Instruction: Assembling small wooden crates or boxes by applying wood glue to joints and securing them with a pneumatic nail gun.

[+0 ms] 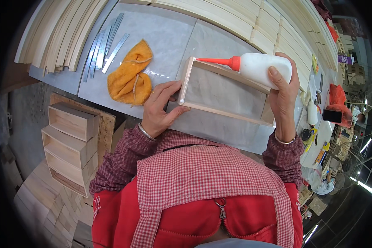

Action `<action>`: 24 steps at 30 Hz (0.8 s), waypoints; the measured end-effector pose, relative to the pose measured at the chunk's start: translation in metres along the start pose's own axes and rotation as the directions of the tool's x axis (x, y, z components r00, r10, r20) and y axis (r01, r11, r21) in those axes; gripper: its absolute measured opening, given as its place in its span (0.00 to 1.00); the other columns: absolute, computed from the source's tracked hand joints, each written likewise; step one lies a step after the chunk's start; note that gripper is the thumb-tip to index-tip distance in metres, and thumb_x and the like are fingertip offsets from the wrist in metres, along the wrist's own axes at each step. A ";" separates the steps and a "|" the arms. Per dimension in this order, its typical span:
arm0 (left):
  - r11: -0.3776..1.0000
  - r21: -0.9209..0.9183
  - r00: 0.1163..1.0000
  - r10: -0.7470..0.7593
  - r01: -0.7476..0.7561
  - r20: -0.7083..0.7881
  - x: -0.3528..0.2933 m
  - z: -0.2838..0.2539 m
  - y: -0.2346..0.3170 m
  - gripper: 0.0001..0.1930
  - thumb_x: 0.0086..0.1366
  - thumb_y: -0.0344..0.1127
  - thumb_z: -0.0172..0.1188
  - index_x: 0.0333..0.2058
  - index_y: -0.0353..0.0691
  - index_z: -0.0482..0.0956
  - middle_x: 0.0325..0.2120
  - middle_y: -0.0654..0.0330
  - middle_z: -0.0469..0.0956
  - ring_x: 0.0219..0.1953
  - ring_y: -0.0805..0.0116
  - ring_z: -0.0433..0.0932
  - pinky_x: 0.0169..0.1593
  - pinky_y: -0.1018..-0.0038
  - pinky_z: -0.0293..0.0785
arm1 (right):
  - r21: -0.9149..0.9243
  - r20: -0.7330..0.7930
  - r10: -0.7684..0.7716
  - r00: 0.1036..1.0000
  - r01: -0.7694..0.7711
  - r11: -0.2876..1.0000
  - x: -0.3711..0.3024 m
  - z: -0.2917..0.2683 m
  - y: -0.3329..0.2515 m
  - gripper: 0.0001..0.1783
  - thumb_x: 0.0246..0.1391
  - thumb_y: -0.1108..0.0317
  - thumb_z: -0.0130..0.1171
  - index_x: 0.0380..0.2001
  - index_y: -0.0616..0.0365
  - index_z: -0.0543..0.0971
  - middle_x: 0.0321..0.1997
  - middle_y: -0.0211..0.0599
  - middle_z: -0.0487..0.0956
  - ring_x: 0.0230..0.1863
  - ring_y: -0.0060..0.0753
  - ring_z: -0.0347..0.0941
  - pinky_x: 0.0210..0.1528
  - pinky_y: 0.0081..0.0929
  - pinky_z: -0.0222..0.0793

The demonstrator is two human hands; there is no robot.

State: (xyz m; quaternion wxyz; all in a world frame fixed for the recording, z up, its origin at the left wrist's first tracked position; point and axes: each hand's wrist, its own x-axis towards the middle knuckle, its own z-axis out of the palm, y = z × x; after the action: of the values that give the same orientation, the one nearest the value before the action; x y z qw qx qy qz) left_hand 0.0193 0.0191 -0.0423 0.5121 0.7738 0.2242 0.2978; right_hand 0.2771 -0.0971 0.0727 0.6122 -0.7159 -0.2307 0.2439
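Observation:
A rectangular wooden frame [223,111], like a small drawer box with no bottom panel, lies on the grey tabletop before me. My left hand [161,105] grips its left end near the front corner, fingers on the outside and thumb along the near side. In my right hand [286,89] is a white squeeze glue bottle [262,68] with a long red nozzle [217,61]. The bottle is held sideways above the frame's right half, and its tip points left at the far left corner. A pale wet-looking line runs along the left end's top edge.
An orange cloth [132,76] and several thin metal strips [103,47] lie to the left. Wooden slats are stacked at the far left [62,33] and along the back [231,20]. Assembled wooden boxes [70,140] stand low at left. A phone [332,116] and tools are at right.

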 end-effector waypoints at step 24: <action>0.998 0.054 0.999 0.029 -0.031 0.046 0.002 0.000 0.001 0.27 0.51 0.31 0.66 0.51 0.34 0.73 0.46 0.53 0.73 0.41 0.64 0.72 0.44 0.75 0.71 | -0.037 -0.250 -0.035 0.968 0.026 0.999 -0.040 -0.131 0.008 0.24 0.44 0.74 0.65 0.47 0.58 0.71 0.42 0.38 0.72 0.40 0.32 0.69 0.45 0.25 0.68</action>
State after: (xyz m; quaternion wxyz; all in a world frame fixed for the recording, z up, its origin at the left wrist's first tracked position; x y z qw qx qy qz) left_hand 0.0205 0.0201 -0.0411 0.4911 0.7975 0.2089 0.2814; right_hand 0.3288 -0.2234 0.0843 0.6281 -0.7475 -0.1665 0.1382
